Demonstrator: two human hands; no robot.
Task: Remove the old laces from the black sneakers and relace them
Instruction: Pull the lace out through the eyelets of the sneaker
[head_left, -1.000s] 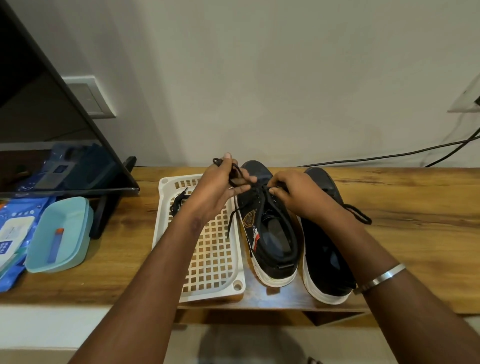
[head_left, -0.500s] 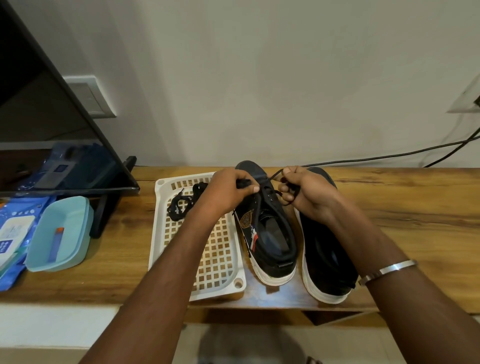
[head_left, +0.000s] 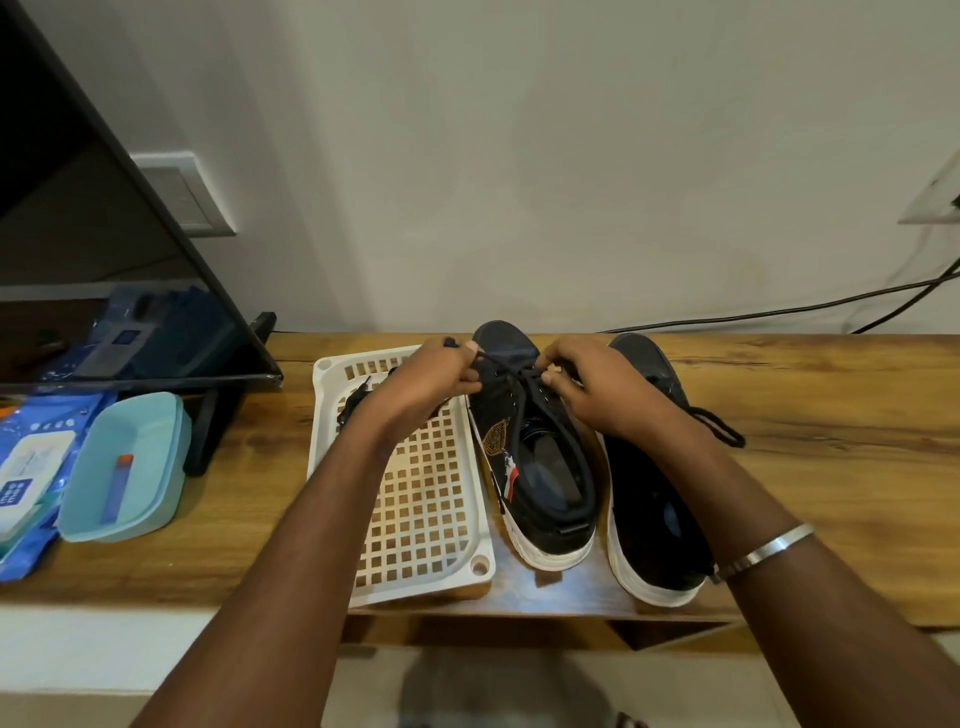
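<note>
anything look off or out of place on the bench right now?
One thing: the white basket overhangs the front edge of the wooden table at its near corner and sits slightly skewed. A loose black lace trails beside the right sneaker. Otherwise normal: both hands, left hand and right hand, pinch the lace on the left sneaker.

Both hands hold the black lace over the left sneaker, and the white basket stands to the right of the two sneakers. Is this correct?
Not quite. The head view shows the white basket to the left of the two sneakers, beside the left sneaker, not to the right. The rest holds: the left hand and the right hand both hold the black lace over that sneaker.
</note>
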